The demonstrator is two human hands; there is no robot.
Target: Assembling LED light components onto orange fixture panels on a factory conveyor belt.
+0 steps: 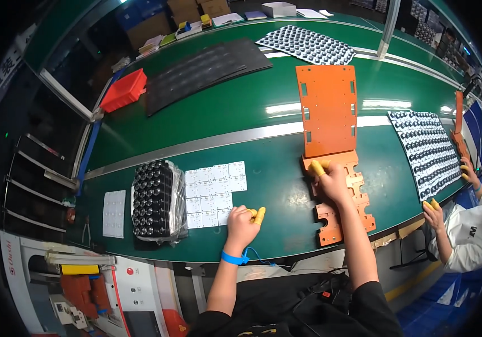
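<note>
Fingers (259, 214) on green workbench (263, 112)

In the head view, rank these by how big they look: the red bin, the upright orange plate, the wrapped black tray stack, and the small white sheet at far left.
1. Upright orange plate
2. Wrapped black tray stack
3. Red bin, though it sits farther away, so its true size is unsure
4. Small white sheet

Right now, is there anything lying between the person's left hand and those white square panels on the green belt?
Nothing visible does. The left hand rests on the green belt right at the near right corner of the white square panels, its yellow-capped fingers beside them, with no object between.
</note>
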